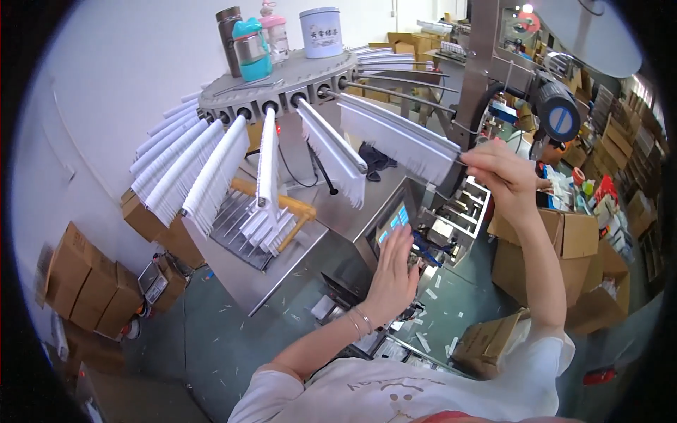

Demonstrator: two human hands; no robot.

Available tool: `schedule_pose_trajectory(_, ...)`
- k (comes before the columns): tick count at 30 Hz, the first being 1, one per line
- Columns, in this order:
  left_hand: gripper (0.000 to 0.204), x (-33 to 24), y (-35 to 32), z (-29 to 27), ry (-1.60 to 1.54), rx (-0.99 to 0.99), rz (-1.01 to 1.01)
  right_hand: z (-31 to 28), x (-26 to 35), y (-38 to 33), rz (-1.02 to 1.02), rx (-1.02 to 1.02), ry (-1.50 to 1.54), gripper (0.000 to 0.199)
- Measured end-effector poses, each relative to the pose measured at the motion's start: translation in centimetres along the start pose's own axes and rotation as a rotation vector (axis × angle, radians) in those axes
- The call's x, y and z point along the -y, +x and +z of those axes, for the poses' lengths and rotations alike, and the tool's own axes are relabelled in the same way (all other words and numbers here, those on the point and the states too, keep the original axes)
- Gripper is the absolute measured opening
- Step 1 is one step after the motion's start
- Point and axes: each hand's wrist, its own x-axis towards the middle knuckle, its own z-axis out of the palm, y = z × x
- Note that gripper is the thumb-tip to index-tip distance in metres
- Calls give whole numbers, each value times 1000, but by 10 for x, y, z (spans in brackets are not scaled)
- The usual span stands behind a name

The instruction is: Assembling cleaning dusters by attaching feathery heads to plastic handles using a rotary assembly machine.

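Observation:
My left hand (392, 275) lies with fingers stretched out over the lit touchscreen (396, 224) of a machine. My fingertips cover part of its lower edge; whether they press it cannot be made out. Higher and to the right, my right hand (502, 175) pinches the outer end of a metal rod. Thin white pieces (395, 137) hang in a dense row from this rod. It sticks out from a round grey metal turntable (282, 88), which carries several more rods loaded with similar white pieces (218, 173).
Bottles (254, 53) and a white canister (321, 32) stand on the turntable. Below it, a wooden-handled rack (264, 218) sits on a metal table (285, 271). A motor (556, 109) is mounted to the right. Cardboard boxes (92, 282) line the left, and an open carton (543, 247) stands right.

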Motion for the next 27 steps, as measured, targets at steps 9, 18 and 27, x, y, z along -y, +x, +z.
schedule_pose_trajectory(9, 55, 50, -109, -7, 85, 245, -226, 33, -7, 19, 253, 41, 339, 14)
schedule_pose_trajectory(18, 37, 50, -63, -22, -1, 168, -200, 38, -24, 2, 297, 80, 532, 30)
schedule_pose_trajectory(27, 17, 7, 96, -18, -81, -404, 117, -21, 19, -61, 233, -182, 486, 39)
